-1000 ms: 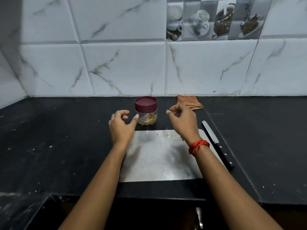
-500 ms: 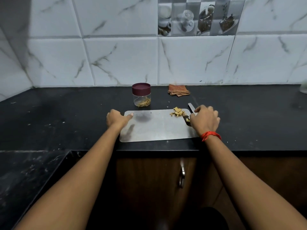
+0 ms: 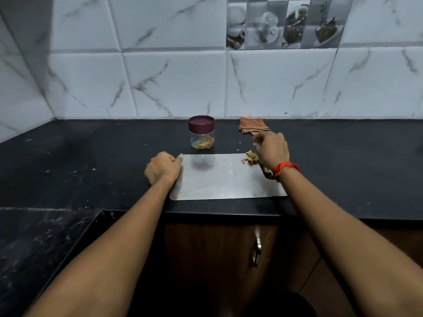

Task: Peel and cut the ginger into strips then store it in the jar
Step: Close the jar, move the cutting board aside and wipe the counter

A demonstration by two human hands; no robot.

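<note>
A clear jar point(image 3: 202, 140) with a maroon lid screwed on stands behind the steel cutting board point(image 3: 224, 179); ginger strips lie in its bottom. A small pile of ginger peel point(image 3: 250, 158) sits at the board's far right corner. My left hand point(image 3: 163, 168) holds the board's left edge, thumb on the top corner, fingers curled. My right hand point(image 3: 271, 147) hovers blurred over the peel with curled fingers; what it holds is hidden. A dark knife part point(image 3: 267, 174) shows just under that wrist.
A folded brown checked cloth point(image 3: 251, 126) lies by the tiled wall behind my right hand. The black counter point(image 3: 91, 161) runs left and right, with a lower ledge at the front left. A cabinet door handle point(image 3: 257, 250) is below the counter edge.
Both hands left the jar, and the view pulled back. My left hand went to the board's left edge. My right hand went to the knife, then moved left and forward over the peel.
</note>
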